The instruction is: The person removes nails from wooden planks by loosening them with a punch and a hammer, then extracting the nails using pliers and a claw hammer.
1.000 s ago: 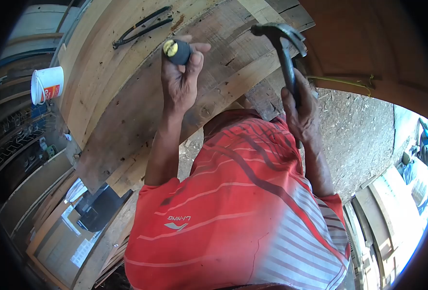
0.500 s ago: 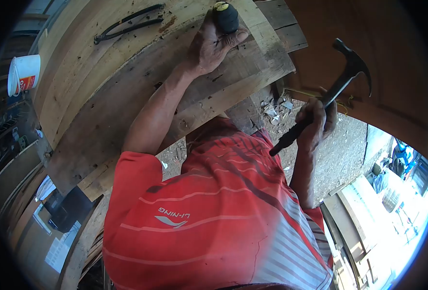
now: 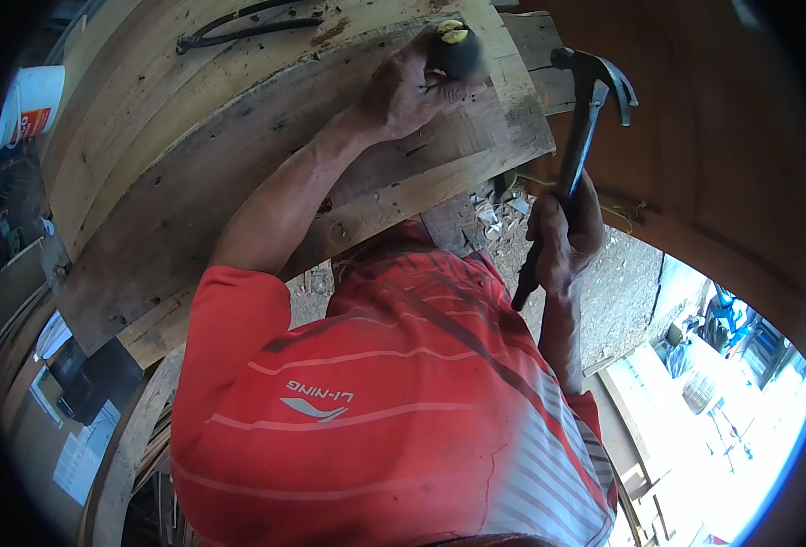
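My left hand (image 3: 401, 98) is closed around an upright tool with a black handle and a yellow end (image 3: 455, 46). I see this tool from its end, and whatever lies below the handle is hidden. The hand rests over a wooden board (image 3: 239, 182) on the workbench. To the right, my right hand (image 3: 565, 232) grips a claw hammer (image 3: 585, 123) by its dark handle. The hammer's head is raised, level with the left hand but apart from it, beyond the board's right end.
Black-handled pincers (image 3: 248, 32) lie on the pale planks at upper left. A white bucket (image 3: 34, 100) stands left of the bench. A large brown wooden panel (image 3: 694, 164) fills the right side. Debris (image 3: 489, 214) litters the ground below the board.
My right hand has turned the hammer more upright, and its head has moved left, nearer the left hand. The left hand still holds the black-handled tool, now slightly further right and lower in view.
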Motion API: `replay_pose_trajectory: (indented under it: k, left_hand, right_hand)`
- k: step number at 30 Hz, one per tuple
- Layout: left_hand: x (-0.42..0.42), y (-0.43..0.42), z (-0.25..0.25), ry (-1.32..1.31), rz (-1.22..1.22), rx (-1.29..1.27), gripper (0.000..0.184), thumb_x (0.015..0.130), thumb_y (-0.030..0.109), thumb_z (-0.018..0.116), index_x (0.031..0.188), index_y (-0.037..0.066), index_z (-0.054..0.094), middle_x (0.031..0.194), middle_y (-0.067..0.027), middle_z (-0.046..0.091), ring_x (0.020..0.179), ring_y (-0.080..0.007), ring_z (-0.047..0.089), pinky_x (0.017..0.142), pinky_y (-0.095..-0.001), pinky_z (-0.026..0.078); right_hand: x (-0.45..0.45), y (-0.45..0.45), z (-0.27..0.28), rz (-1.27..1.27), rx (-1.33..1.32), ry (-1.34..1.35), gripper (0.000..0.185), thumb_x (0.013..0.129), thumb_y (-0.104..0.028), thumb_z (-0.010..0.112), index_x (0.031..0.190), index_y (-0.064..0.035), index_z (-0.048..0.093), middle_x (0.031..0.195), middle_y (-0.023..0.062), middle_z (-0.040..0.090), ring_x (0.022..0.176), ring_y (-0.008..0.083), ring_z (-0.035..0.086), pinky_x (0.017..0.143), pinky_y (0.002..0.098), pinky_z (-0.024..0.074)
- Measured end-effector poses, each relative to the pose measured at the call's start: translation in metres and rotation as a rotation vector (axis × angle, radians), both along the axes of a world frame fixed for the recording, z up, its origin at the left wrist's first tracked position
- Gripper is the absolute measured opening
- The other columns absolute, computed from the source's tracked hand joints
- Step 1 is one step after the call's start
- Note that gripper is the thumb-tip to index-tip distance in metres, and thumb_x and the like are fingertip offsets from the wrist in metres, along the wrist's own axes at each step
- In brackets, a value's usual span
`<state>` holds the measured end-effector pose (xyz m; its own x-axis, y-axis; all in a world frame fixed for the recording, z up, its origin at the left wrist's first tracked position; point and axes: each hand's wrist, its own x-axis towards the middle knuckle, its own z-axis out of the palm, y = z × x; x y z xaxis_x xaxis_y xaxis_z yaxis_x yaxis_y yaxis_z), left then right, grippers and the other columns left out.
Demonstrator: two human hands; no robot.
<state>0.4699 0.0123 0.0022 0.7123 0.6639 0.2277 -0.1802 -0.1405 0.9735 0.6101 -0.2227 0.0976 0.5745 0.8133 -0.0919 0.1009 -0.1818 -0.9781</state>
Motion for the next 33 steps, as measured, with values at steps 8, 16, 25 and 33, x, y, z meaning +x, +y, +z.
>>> replay_pose_trajectory:
  k: [8, 16, 25, 33]
  left_hand:
    - [-0.006, 0.006, 0.0, 0.206, 0.119, 0.173, 0.06, 0.084, 0.039, 0.088, 0.125, 0.004, 0.062, 0.109, -0.0111, 0.076, 0.101, -0.0232, 0.075, 0.092, -0.0373, 0.061]
    - [-0.006, -0.001, 0.009, 0.165, 0.169, 0.251, 0.05, 0.084, 0.03, 0.089, 0.116, 0.002, 0.064, 0.101, -0.0102, 0.077, 0.093, -0.0153, 0.073, 0.084, -0.0333, 0.061]
    - [-0.004, -0.004, 0.002, 0.07, 0.222, 0.454, 0.056, 0.087, 0.036, 0.086, 0.127, 0.005, 0.063, 0.111, -0.0162, 0.075, 0.098, -0.031, 0.076, 0.088, -0.0407, 0.062]
    - [-0.003, -0.006, -0.003, 0.035, 0.189, 0.345, 0.046, 0.087, 0.024, 0.085, 0.124, 0.004, 0.065, 0.109, -0.0144, 0.076, 0.099, -0.0289, 0.075, 0.088, -0.0391, 0.061]
  right_hand:
    - [-0.013, 0.013, 0.045, 0.122, -0.076, -0.37, 0.036, 0.099, -0.012, 0.068, 0.13, 0.0039, 0.06, 0.086, 0.0012, 0.061, 0.071, 0.0062, 0.056, 0.064, 0.0236, 0.0467]
    - [-0.045, 0.024, 0.089, 0.0, 0.129, -0.543, 0.028, 0.103, -0.012, 0.062, 0.121, 0.0082, 0.06, 0.085, 0.0054, 0.062, 0.062, 0.0079, 0.057, 0.055, 0.0228, 0.0458]
    - [-0.038, 0.026, 0.071, 0.085, 0.08, -0.989, 0.045, 0.102, -0.022, 0.066, 0.142, -0.0047, 0.055, 0.084, 0.0125, 0.068, 0.07, 0.022, 0.069, 0.075, 0.0425, 0.0582]
    - [-0.048, 0.037, 0.111, 0.113, 0.06, -0.63, 0.049, 0.109, -0.035, 0.055, 0.139, 0.0038, 0.056, 0.072, 0.0016, 0.058, 0.059, 0.0081, 0.054, 0.054, 0.0265, 0.044]
